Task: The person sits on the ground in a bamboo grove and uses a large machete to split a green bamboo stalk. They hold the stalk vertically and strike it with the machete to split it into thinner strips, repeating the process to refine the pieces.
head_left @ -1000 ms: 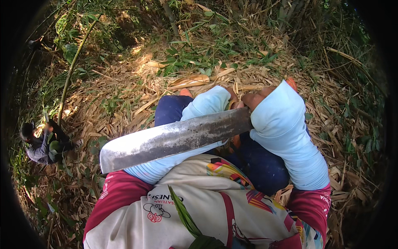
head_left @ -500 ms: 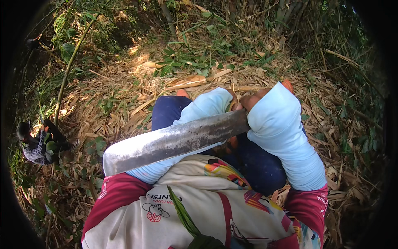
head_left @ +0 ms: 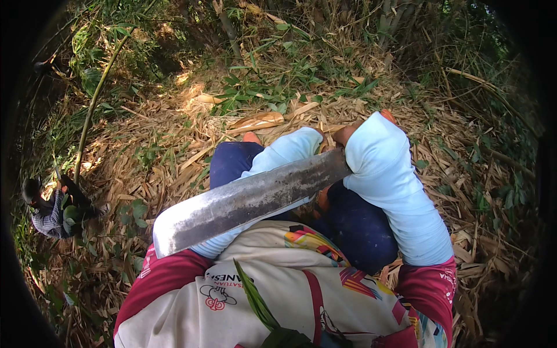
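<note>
Head view | knife (head_left: 249,200): slanting more steeply now, likely just re-angling | right hand (head_left: 347,133): clasped round its handle end | left hand (head_left: 324,140): beyond knife, grip unclear

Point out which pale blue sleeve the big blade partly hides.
The left arm's sleeve: the blade crosses in front of its middle, leaving pale blue showing on both sides. The right arm's sleeve is not covered by the blade.

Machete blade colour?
The blade is silvery grey with dark mottling, as the head view shows best.
</note>
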`<state>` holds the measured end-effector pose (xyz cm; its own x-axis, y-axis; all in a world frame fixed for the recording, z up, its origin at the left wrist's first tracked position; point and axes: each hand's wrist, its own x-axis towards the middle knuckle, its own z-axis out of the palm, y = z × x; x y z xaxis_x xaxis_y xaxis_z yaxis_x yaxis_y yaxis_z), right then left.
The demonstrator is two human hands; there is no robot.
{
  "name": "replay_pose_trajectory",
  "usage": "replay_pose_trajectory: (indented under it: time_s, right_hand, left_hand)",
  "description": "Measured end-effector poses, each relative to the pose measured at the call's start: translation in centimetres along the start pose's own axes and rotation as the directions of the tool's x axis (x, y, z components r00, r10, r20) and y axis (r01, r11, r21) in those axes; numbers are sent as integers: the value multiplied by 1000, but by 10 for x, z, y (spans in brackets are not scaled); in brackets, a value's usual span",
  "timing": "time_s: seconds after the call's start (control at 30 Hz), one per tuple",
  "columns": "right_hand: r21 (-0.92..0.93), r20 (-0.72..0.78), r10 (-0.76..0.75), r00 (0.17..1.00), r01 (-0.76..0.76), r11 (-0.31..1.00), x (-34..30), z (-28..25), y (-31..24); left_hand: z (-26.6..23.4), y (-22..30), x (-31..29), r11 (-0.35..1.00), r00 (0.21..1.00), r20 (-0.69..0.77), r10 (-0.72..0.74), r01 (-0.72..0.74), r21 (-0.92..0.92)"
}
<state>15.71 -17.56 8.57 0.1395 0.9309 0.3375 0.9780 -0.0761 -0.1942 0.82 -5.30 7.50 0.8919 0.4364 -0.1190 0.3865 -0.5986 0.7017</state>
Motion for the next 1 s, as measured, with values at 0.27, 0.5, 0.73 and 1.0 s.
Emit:
replay_pose_trajectory:
  time_s: [0.27, 0.5, 0.73, 1.0]
  right_hand:
    - [73, 31, 255, 966, -257, 964, 6, -6, 16]
    - [42, -40, 225, 973, -224, 974, 12, 3, 20]
    - [35, 22, 551, 834, -552, 833, 24, -7, 23]
    - [280, -289, 517, 806, -446, 850, 6, 3, 43]
  left_hand:
    - [3, -54, 3, 902, 928, -232, 292, -348, -255]
    - [-2, -64, 2, 908, 912, -274, 306, -366, -204]
    - [-24, -36, -8, 967, 921, -325, 213, -247, -68]
    - [-24, -45, -21, 829, 950, -197, 241, -307, -467]
